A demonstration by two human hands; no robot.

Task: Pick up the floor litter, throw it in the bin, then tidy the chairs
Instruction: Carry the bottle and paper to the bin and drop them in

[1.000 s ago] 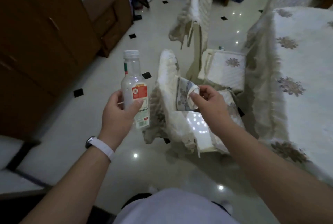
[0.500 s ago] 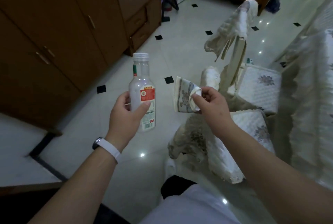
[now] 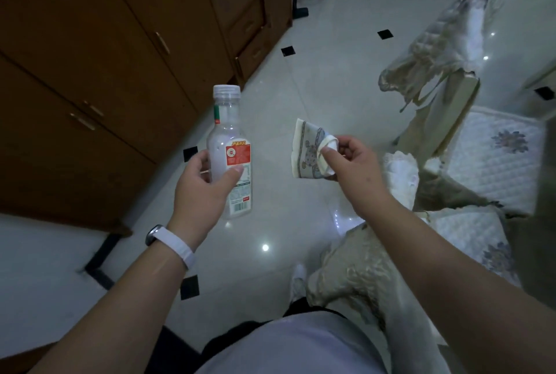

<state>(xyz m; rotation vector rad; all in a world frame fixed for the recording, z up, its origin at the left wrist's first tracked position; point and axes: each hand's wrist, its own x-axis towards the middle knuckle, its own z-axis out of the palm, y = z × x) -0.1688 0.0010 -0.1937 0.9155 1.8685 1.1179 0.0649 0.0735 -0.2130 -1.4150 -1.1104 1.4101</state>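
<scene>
Litter in both hands, above tiled floor [image 3: 316,73]: left hand [image 3: 201,190] grips upright plastic bottle [image 3: 230,151]; right hand [image 3: 352,163] pinches folded paper scrap [image 3: 310,151]. Covered chairs [image 3: 469,169] at right.

You have one wide-angle camera on your head, facing forward and steeply down. Your torso [image 3: 285,349] fills the bottom centre, very close to the lens. Your left hand [image 3: 201,184] gripping the bottle [image 3: 230,148] and your right hand [image 3: 352,163] pinching the patterned paper [image 3: 307,148] sit near, mid-frame. The floor [image 3: 325,79] stretches to the top edge, with the cabinet [image 3: 105,57] at upper left and the chairs [image 3: 487,157] at right.
</scene>
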